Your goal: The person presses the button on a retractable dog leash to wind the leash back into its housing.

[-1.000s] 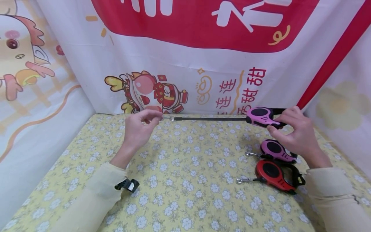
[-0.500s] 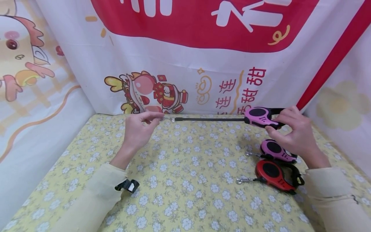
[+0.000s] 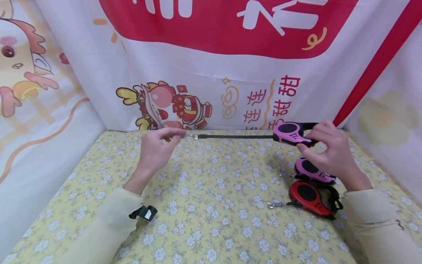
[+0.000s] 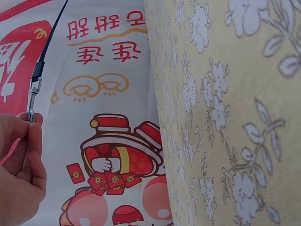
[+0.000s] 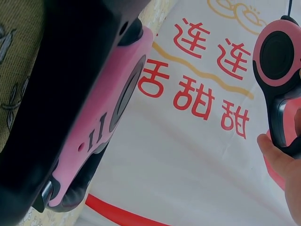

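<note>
My right hand (image 3: 333, 148) grips the handle end of a pink and black retractable dog leash (image 3: 290, 133), held up at the back right. Its black strap (image 3: 235, 136) runs straight across to the left. At the strap's far end is a metal snap hook (image 4: 34, 96), which my left hand (image 3: 158, 148) pinches between thumb and fingertips. Below the right hand, a second pink leash (image 3: 313, 171) lies on the table, partly hidden by that hand. Beside it, nearer to me, rests a red leash (image 3: 310, 198), its metal hook pointing left.
A yellow flowered cloth (image 3: 211, 205) covers the table. White printed fabric (image 3: 211, 91) hangs along the back edge, with more fabric (image 3: 389, 121) at the right and left sides. A black band (image 3: 143, 212) sits on the left sleeve.
The right hand and the held leash have moved slightly left, so the stretched strap looks a little shorter. The left hand keeps its pinch on the hook. The whole head view has shifted slightly.
</note>
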A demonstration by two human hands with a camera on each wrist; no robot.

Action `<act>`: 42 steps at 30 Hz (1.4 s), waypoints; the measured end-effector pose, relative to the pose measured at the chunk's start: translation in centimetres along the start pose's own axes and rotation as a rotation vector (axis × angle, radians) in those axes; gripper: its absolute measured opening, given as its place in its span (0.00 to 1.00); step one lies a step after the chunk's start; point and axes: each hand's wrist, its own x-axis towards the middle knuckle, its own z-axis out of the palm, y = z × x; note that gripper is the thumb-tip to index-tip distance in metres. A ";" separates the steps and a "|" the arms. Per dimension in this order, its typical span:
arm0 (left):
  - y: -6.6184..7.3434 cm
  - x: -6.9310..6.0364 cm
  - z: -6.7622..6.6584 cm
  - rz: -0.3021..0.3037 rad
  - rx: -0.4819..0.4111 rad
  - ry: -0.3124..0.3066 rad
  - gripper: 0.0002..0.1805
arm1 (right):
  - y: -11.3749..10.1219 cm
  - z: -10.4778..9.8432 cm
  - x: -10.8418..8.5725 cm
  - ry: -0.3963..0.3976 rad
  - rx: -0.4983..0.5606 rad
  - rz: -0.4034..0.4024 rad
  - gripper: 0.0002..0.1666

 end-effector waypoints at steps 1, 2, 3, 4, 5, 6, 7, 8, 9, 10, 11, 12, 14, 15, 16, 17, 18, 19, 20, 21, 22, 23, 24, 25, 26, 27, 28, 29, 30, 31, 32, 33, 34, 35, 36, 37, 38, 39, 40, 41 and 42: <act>0.0 0.0 0.0 0.003 0.000 0.000 0.09 | 0.0 0.0 0.0 -0.003 0.002 -0.004 0.26; 0.1 0.0 -0.1 0.005 0.002 0.000 0.09 | 0.0 0.1 0.0 -0.010 0.001 -0.008 0.24; 0.1 0.0 -0.1 0.007 0.002 0.000 0.09 | 0.0 0.1 0.1 -0.018 0.001 -0.011 0.23; 0.1 0.0 -0.1 0.008 0.002 -0.001 0.09 | -0.1 0.1 0.1 -0.022 0.005 -0.010 0.22; 0.1 0.0 -0.1 0.009 0.002 0.001 0.09 | -0.1 0.1 0.1 -0.028 0.008 -0.006 0.22; 0.1 -0.1 -0.2 0.009 0.004 0.002 0.09 | -0.2 0.1 0.2 -0.034 0.008 -0.005 0.21; 0.2 -0.1 -0.2 0.008 0.005 0.003 0.09 | -0.3 0.1 0.2 -0.039 0.009 -0.003 0.20; 0.2 -0.1 -0.2 0.007 0.006 0.003 0.09 | -0.3 0.1 0.2 -0.046 0.012 0.001 0.18; 0.2 -0.2 -0.2 0.007 0.007 0.004 0.09 | -0.4 0.1 0.2 -0.050 0.014 0.006 0.16; 0.2 -0.2 -0.2 0.007 0.007 0.004 0.10 | -0.5 0.1 0.2 -0.057 0.016 0.014 0.15; 0.2 -0.2 -0.2 0.006 0.007 0.004 0.10 | -0.6 0.1 0.2 -0.065 0.014 0.019 0.14; 0.1 -0.2 -0.2 0.004 0.007 0.003 0.10 | -0.6 0.1 0.2 -0.075 0.011 0.024 0.12; 0.1 -0.2 -0.2 0.002 0.004 0.002 0.09 | -0.7 0.0 0.2 -0.092 0.001 0.037 0.11; 0.1 -0.2 -0.2 0.003 0.002 0.002 0.09 | -0.7 0.0 0.2 -0.099 -0.002 0.042 0.11; 0.1 -0.2 -0.2 0.002 0.001 0.002 0.09 | -0.7 0.0 0.2 -0.106 -0.005 0.048 0.11; 0.1 -0.2 -0.2 0.002 0.000 0.001 0.09 | -0.8 0.0 0.2 -0.105 -0.008 0.046 0.11; 0.2 -0.2 -0.3 0.002 -0.002 0.001 0.10 | -0.8 0.1 0.2 -0.104 -0.009 0.045 0.11; 0.2 -0.3 -0.3 0.003 -0.002 0.001 0.10 | -0.9 0.1 0.2 -0.098 -0.007 0.042 0.11; 0.2 -0.3 -0.3 0.002 -0.002 0.001 0.10 | -0.9 0.2 0.2 -0.088 -0.003 0.038 0.11; 0.2 -0.3 -0.3 0.001 -0.003 0.001 0.09 | -0.9 0.3 0.2 -0.079 0.001 0.036 0.11; 0.2 -0.3 -0.3 0.002 -0.004 0.001 0.09 | -0.9 0.4 0.2 -0.069 0.004 0.032 0.11; 0.2 -0.2 -0.2 0.002 -0.006 0.000 0.09 | -1.0 0.5 0.2 -0.064 0.004 0.030 0.12; 0.2 -0.2 -0.2 0.002 -0.007 0.000 0.09 | -1.0 0.5 0.2 -0.059 0.006 0.028 0.12; 0.3 -0.2 -0.2 0.003 -0.009 -0.001 0.09 | -0.9 0.6 0.2 -0.054 0.008 0.026 0.11; 0.3 -0.2 -0.2 0.004 -0.011 -0.003 0.09 | -0.9 0.6 0.2 -0.051 0.009 0.028 0.11; 0.3 -0.2 -0.2 0.005 -0.013 -0.004 0.10 | -0.9 0.6 0.2 -0.052 0.008 0.030 0.11; 0.4 -0.2 -0.2 0.007 -0.014 -0.005 0.10 | -0.9 0.6 0.1 -0.054 0.006 0.031 0.11; 0.5 -0.2 -0.2 0.006 -0.015 -0.006 0.10 | -0.9 0.6 0.1 -0.056 0.004 0.033 0.11; 0.5 -0.2 -0.2 0.005 -0.015 -0.006 0.10 | -1.0 0.5 0.1 -0.052 0.004 0.032 0.10; 0.5 -0.1 -0.2 0.004 -0.016 -0.005 0.10 | -1.0 0.5 0.1 -0.053 0.002 0.033 0.10; 0.5 -0.1 -0.2 0.002 -0.016 -0.004 0.10 | -1.0 0.5 0.1 -0.056 0.000 0.035 0.10; 0.5 -0.1 -0.2 -0.002 -0.017 -0.002 0.10 | -1.0 0.4 0.1 -0.057 -0.002 0.034 0.11; 0.5 -0.1 -0.1 -0.004 -0.017 -0.002 0.09 | -1.0 0.4 0.2 -0.060 -0.003 0.034 0.11; 0.5 0.0 -0.1 -0.007 -0.018 -0.001 0.09 | -1.1 0.4 0.2 -0.062 -0.002 0.033 0.11; 0.5 0.0 -0.1 -0.008 -0.019 -0.001 0.09 | -1.1 0.4 0.2 -0.064 -0.002 0.032 0.11; 0.5 0.0 -0.1 -0.010 -0.020 -0.001 0.09 | -1.0 0.4 0.2 -0.067 -0.002 0.030 0.11; 0.5 -0.1 -0.1 -0.011 -0.022 -0.002 0.09 | -1.0 0.4 0.2 -0.070 -0.002 0.030 0.11; 0.6 -0.1 -0.1 -0.010 -0.023 -0.003 0.09 | -1.0 0.4 0.2 -0.072 -0.001 0.028 0.12; 0.6 -0.1 -0.1 -0.008 -0.024 -0.003 0.09 | -1.0 0.4 0.1 -0.074 0.000 0.027 0.12; 0.7 -0.1 -0.1 -0.006 -0.025 -0.004 0.09 | -1.0 0.4 0.1 -0.074 0.000 0.025 0.12; 0.7 -0.1 -0.1 -0.004 -0.028 -0.005 0.09 | -1.0 0.5 0.1 -0.074 0.002 0.025 0.12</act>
